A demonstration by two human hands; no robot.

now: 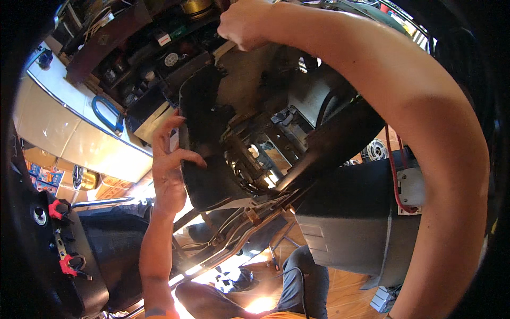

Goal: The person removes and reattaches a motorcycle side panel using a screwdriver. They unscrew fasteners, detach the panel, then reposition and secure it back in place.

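Black plastic fills the middle of the view: a large, curved machine housing (204, 133), opened up and tilted, is being steadied by a person's two bare hands. The left hand (171, 159) is rising from the lower edge with its fingers (187, 155) spread wide and pressing flat against the housing's left wall — a brace, not a closed grasp. Just right of those fingertips, the shell is opening onto an exposed inner mechanism (260, 159) of metal brackets and pale parts. The right hand (243, 24) is reaching over the top of the housing, arm arching across the right side of the view; its fingers are curled tightly at the housing's upper edge, though whether they are pinching a small part or only the rim cannot be told. Below the left hand's grip, thin cables (228, 242) are trailing from the housing's underside. Right of the mechanism, under the right forearm, a second dark casing (345, 223) is sitting with a red wire (394, 175) looping down to a small grey box. Far left of the braced hand, a blue loop (109, 114) is lying on a pale surface — well apart.
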